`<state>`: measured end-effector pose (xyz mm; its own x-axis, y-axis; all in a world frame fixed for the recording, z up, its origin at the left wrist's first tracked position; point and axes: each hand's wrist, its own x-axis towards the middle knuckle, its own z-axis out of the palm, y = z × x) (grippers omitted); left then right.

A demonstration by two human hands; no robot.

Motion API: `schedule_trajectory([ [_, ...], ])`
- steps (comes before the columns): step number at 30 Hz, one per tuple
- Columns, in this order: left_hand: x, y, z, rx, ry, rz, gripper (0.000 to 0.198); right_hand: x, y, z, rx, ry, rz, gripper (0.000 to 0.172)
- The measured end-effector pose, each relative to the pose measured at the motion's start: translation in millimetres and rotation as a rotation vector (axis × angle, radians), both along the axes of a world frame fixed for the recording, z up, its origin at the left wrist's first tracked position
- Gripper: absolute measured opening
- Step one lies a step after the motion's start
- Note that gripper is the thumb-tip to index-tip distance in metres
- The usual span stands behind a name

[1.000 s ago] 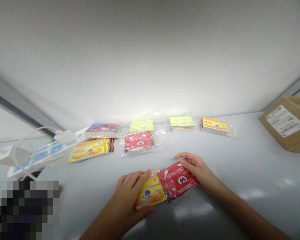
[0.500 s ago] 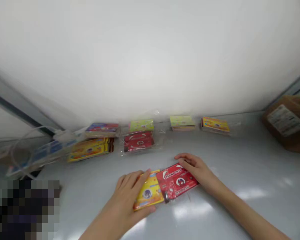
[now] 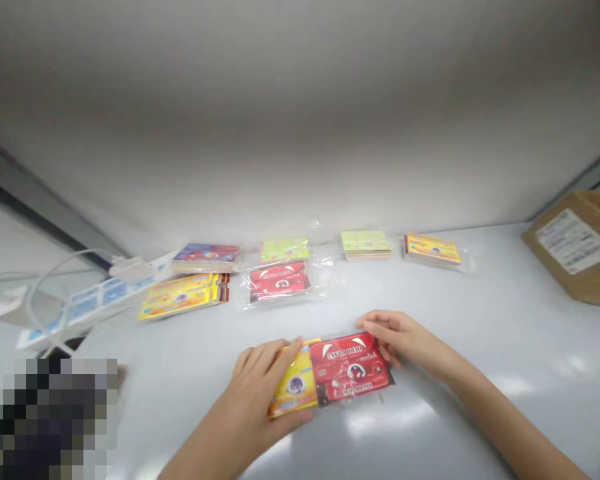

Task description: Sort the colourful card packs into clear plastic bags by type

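Observation:
My left hand (image 3: 263,387) is closed round a yellow card stack (image 3: 296,383), thumb along the near edge and fingers over the far side. Against the stack's right side lies a red card packet (image 3: 350,370) in clear plastic, its left edge over the yellow cards. My right hand (image 3: 393,337) is at the packet's far right corner, thumb and forefinger pinched at the edge and the other fingers curled beside it. Whether cards continue inside the plastic under the yellow stack is hidden.
Along the wall lie a bagged red packet (image 3: 280,281), light green stacks (image 3: 366,243), a bagged yellow stack (image 3: 433,248), a blue-red stack (image 3: 206,256) and yellow cards (image 3: 180,297). A cardboard box (image 3: 575,247) stands right; a white cable (image 3: 30,300) and power strip (image 3: 100,297) lie left.
The red packet has turned to lie more level, its right end lower. My right hand has shifted slightly right, uncovering more of that end. My left hand has hardly moved.

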<state>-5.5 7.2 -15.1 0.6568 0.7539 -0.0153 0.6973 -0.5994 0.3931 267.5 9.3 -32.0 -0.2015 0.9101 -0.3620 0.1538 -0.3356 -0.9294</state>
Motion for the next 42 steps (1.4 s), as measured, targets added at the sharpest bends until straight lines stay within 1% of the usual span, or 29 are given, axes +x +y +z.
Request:
schedule_trajectory([
  [5,0.9,-0.8,2.1,-0.019,-0.002,0.002,0.068,-1.6,-1.4,-1.3,-0.036,0.061,0.039,0.037],
  [14,-0.1,-0.3,-0.7,0.003,-0.007,-0.013,0.07,0.3,-0.2,-7.8,-0.027,0.041,0.088,0.04],
  [20,-0.2,-1.0,0.2,0.002,0.007,-0.005,0.07,-1.4,-1.3,-4.1,-0.017,0.0,0.109,0.042],
  [24,-0.8,-1.8,0.3,-0.013,0.015,-0.002,0.069,-2.3,-2.2,-3.1,0.009,-0.016,0.125,0.041],
  [29,-2.7,-2.2,-1.6,0.012,0.006,-0.012,0.07,-2.3,-2.3,-3.6,0.002,-0.016,0.123,0.04],
  [35,-1.8,-1.0,-1.4,0.01,-0.003,-0.008,0.071,-1.8,-2.9,-3.1,0.036,-0.028,0.12,0.039],
  [42,-1.5,0.2,-1.5,-0.009,0.007,-0.007,0.073,-1.7,-3.1,-3.2,0.013,-0.025,0.129,0.042],
])
